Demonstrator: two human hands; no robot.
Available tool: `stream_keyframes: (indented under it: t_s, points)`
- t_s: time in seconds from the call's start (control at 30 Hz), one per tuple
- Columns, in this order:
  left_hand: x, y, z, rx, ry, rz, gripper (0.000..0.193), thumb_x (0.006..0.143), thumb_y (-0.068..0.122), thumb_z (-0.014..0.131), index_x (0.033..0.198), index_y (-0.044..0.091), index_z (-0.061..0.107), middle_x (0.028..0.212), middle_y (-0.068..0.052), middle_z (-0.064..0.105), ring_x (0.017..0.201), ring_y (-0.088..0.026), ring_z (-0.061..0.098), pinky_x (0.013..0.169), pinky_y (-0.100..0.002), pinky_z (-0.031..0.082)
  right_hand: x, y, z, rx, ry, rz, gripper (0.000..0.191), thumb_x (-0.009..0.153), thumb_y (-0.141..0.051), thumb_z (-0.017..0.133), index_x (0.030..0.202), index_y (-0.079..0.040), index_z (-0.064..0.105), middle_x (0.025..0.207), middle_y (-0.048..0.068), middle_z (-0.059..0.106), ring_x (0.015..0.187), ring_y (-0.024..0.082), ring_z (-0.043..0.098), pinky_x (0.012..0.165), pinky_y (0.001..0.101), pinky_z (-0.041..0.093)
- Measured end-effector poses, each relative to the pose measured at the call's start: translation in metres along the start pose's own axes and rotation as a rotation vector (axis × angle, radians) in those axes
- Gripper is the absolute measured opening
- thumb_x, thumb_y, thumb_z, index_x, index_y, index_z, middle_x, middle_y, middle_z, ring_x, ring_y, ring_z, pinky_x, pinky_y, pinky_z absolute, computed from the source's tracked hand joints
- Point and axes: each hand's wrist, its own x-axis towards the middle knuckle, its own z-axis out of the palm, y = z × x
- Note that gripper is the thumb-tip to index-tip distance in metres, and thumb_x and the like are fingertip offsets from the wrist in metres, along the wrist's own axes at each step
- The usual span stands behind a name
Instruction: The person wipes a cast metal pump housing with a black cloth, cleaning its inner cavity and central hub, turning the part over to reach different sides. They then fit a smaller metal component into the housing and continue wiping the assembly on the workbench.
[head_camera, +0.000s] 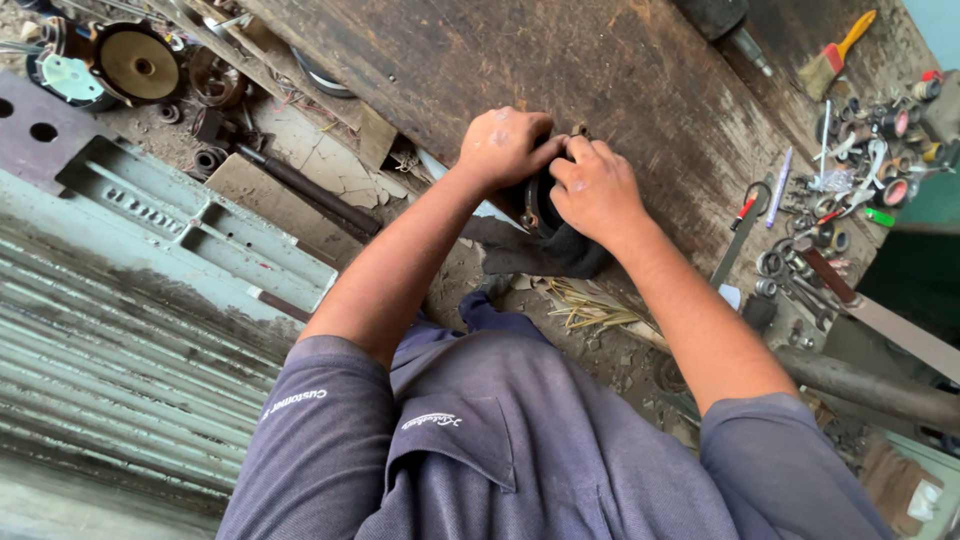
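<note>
At the bench's (620, 60) near edge, both hands are closing around a dark round part (535, 205): the left hand (503, 147) is curling over it from 10 o'clock, the right hand (597, 190) is pinching at its rim from 3 o'clock, steadying it. A black cloth (545, 255) is hanging beneath at 6 o'clock. Loose tools (830, 240) and a brush (832, 55) are lying out toward 2 o'clock.

Workbench (620, 70), upper centre: dark wood, rough, stained, matt. Round part (537, 203) under both hands: black, dull sheen, likely metal. Cloth (545, 255) beneath it: dark, matt, soft. Brush (835, 55), upper right: yellow glossy handle. Shutter (120, 330), lower left: ribbed painted metal, worn. Shirt (520, 450): grey matt fabric.
</note>
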Motion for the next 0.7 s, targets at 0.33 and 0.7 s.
stream_keyframes:
  t_s: [0.33,0.7]
  points:
    - [-0.001,0.001,-0.004,0.025,-0.003,0.056,0.043,0.096,0.051,0.062,0.08,0.011,0.069,0.073,-0.016,0.07,0.074,-0.04,0.068,0.064,-0.054,0.053,-0.005,0.001,0.002,0.173,0.042,0.136,0.013,0.086,-0.019,0.07,0.095,-0.01,0.074,0.112,0.013,0.062,0.108,0.035,0.06,0.089,0.0467,0.052]
    - [-0.001,-0.003,0.003,0.019,0.003,0.049,0.036,0.095,0.046,0.06,0.084,0.013,0.071,0.075,-0.014,0.071,0.073,-0.038,0.069,0.063,-0.052,0.053,0.007,-0.004,0.006,0.159,0.051,0.272,0.019,0.079,-0.016,0.07,0.095,-0.006,0.07,0.107,0.015,0.065,0.104,0.039,0.062,0.081,0.0522,0.051]
